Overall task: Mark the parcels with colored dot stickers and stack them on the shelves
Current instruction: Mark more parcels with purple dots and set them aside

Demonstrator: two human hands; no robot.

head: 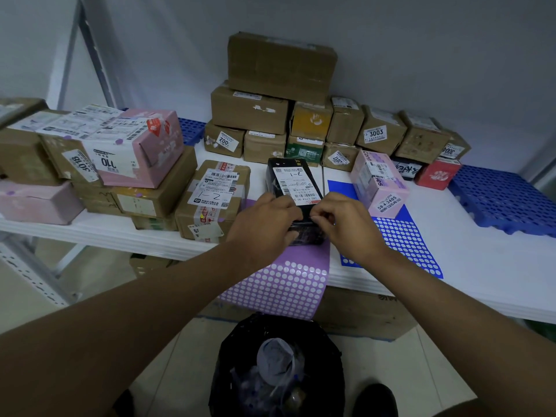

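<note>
Parcel first: the black parcel (293,188) sat on the white shelf (481,260), its near end over the purple sticker sheet (279,288), white label up with "2-1" written on it. You had both hands on the near end. Your left hand (264,227) was curled round the near left corner, looked like it was there to pin the thing down so it wouldn't slide. Your right hand (346,222) had its fingertips pinched together right at the edge of the label, my guess is you were pressing a dot on, though the dot itself was too small to make out.

Handy setup tbh: the purple sheet hung over the shelf edge right under your hands, and the blue sticker sheet (403,236) lay just beside it on the right, so either colour was close by. A pink box (379,183) stood on the far end of the blue one. The brown box (213,197) marked "1-1" sat just left of the parcel, with more cartons stacked along the back wall. A black bin (276,368) stood on the floor below, probably for scraps.
</note>
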